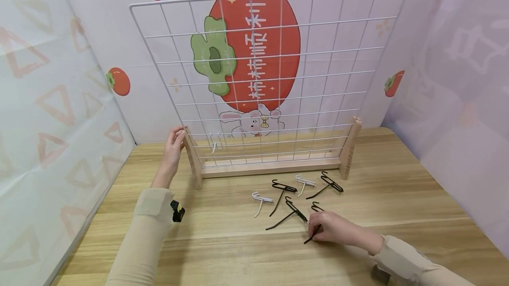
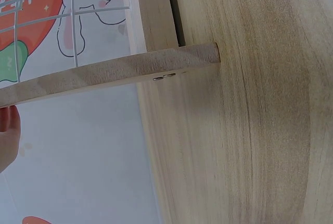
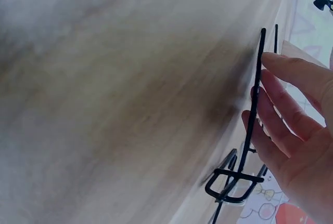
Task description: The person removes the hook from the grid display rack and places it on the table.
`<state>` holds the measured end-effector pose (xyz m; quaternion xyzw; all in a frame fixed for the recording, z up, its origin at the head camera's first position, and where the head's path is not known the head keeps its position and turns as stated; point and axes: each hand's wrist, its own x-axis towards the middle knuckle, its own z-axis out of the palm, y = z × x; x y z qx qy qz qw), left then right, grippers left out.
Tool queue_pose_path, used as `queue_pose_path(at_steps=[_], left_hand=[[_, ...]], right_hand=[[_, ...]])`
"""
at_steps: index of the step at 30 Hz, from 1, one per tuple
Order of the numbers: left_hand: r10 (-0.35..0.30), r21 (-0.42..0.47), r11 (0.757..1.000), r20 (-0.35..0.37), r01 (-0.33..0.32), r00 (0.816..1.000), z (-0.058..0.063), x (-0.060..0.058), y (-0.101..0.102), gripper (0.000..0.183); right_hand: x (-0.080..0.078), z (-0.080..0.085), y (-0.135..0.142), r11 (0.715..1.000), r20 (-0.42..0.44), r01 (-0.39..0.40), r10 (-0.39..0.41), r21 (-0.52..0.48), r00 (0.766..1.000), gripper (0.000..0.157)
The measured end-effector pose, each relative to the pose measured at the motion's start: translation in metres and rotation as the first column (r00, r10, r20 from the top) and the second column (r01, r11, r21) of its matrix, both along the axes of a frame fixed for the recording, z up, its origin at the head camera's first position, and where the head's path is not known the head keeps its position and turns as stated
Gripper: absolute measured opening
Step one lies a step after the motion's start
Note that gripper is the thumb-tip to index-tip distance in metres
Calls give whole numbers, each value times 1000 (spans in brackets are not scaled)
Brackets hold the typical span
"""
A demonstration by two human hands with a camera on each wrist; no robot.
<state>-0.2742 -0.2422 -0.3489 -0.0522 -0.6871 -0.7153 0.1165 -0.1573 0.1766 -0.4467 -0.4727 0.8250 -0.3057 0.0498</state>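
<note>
A white wire grid panel (image 1: 302, 54) stands upright in a wooden stand (image 1: 270, 167). My left hand (image 1: 173, 144) holds the top of its left post (image 1: 193, 158); in the left wrist view only some fingers (image 2: 9, 125) show, against the post's outer side. One white hook (image 1: 214, 146) hangs low on the grid's left part. My right hand (image 1: 330, 227) pinches the rod of a black hook (image 3: 254, 107) low over the table, and in the head view it hides most of that hook.
Several loose hooks lie between stand and right hand: white hooks (image 1: 262, 200) (image 1: 305, 181) and black hooks (image 1: 284, 187) (image 1: 331, 183) (image 1: 293, 210). Behind the grid hangs a printed cloth backdrop (image 1: 159, 78). The wooden table (image 1: 222, 250) runs between cloth-covered sides.
</note>
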Motion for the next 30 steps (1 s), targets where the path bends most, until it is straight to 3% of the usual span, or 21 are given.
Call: queue_pose_path(at_steps=[6, 14, 19, 23, 30], left_hand=[[1, -3, 1000, 2, -1, 1000, 6, 5, 4, 11], [1, -6, 1000, -6, -1, 1000, 5, 5, 3, 11], [5, -3, 1000, -2, -5, 1000, -2, -3, -2, 11], [11, -10, 1000, -12, -12, 1000, -10, -9, -5, 13], [22, -3, 1000, -17, -22, 1000, -9, -9, -4, 13]], right_hand=[[0, 6, -2, 1000, 20, 12, -12, -28, 1000, 16], [-4, 17, -7, 999, -4, 50, -50, -20, 999, 13], [-7, 26, -10, 997, 6, 79, -79, -6, 997, 13], [-13, 31, -14, 998, -28, 52, -54, -46, 998, 12], [-22, 42, -21, 997, -94, 49, -55, -67, 994, 11]])
